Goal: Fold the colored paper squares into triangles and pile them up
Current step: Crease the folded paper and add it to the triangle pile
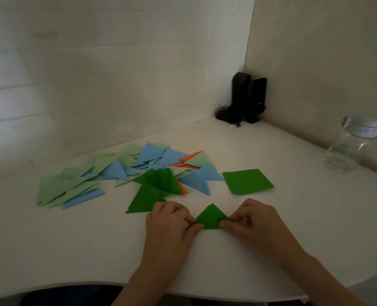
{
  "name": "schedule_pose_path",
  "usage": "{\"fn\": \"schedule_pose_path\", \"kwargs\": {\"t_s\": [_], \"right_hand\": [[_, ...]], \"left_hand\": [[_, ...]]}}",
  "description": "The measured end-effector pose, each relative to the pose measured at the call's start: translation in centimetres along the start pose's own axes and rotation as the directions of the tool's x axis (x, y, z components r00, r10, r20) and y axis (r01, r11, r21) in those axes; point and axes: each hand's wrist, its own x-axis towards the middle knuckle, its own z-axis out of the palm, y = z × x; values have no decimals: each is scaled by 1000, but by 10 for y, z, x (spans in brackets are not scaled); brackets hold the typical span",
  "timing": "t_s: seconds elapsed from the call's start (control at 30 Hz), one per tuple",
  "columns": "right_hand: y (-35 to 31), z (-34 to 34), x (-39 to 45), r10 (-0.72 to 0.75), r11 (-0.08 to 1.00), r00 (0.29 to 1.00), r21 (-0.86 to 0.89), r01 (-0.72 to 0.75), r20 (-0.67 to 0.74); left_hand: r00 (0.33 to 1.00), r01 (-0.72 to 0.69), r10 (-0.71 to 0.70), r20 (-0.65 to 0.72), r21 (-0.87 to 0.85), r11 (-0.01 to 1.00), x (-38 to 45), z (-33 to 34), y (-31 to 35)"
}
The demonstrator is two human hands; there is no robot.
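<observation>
So my left hand (172, 219) and right hand (252, 219) are both curling down on a dark green triangle (210, 217), each one pinching a bottom corner against the table (271, 250), thumbs pressing along the long edge. It's lying flat right in front of me, point facing away, thin matte paper with crisp edges.

Just past my left hand the messy pile of triangles (125, 173) is sprawling out: dark green ones nearest, then light blue, pale green, and a couple of orange slivers peeking through. They're overlapping every which way, not stacked neatly at all. To the right of the pile, a stack of dark green squares (247, 181) is sitting flat, unfolded.

The tabletop is smooth, white and rounded at the front. Far right there's a clear glass jar (351, 146), and black speakers (247, 98) are standing in the corner against pale walls.
</observation>
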Motion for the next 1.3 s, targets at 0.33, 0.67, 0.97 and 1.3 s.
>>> {"fn": "schedule_pose_path", "kwargs": {"t_s": [0.33,0.67,0.97,1.3], "right_hand": [[-18,9,0,145,956,989,-253,-147,-25],[-9,-2,4,143,981,988,-143,-133,60],[-2,-5,-4,56,998,997,-5,-56,54],[2,4,-5,17,1000,1000,1,-17,2]], "left_hand": [[997,57,-43,-58,257,965,4,9,14],[997,64,-69,23,185,981,4,4,2],[1000,-4,3,20,34,999,0,-2,6],[969,159,-167,181,57,986,17,7,53]]}}
